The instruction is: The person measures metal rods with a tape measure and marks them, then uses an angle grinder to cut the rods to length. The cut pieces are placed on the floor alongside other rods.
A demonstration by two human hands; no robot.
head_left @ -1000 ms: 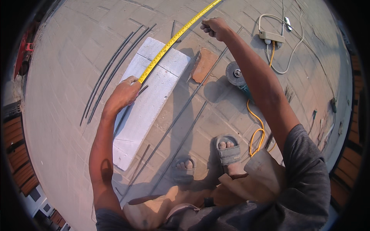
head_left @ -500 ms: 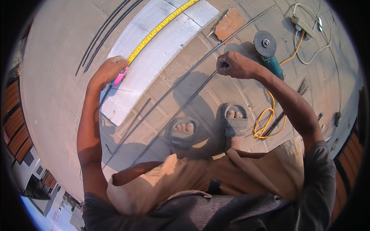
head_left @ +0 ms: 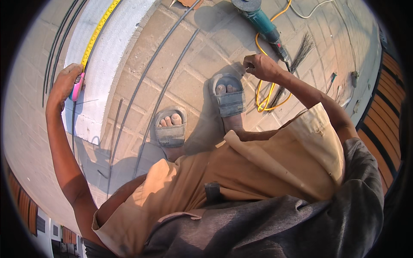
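Observation:
My left hand [head_left: 68, 81] is closed round a pink and teal tape measure [head_left: 78, 87] at the left. Its yellow blade [head_left: 95, 36] runs away from me along a long white block [head_left: 109, 47]. Just beyond my right sandal hovers my right hand [head_left: 263, 67], its fingers curled and pressed together; whether anything small is in them is hidden. Two thin dark metal rods, a longer one [head_left: 143, 79] and a shorter one [head_left: 171, 75], lie on the paving between the block and my feet.
A teal angle grinder [head_left: 261, 22] lies beyond my right hand, by a looped yellow cord [head_left: 259, 96] and a bundle of thin wire [head_left: 302, 52]. More dark rods [head_left: 59, 43] lie left of the block. My sandalled feet [head_left: 171, 127] stand on the paving.
The view has swung to the right. My right hand has drawn back from the shorter rod's far end toward my right foot. My left hand still holds the tape measure at the block.

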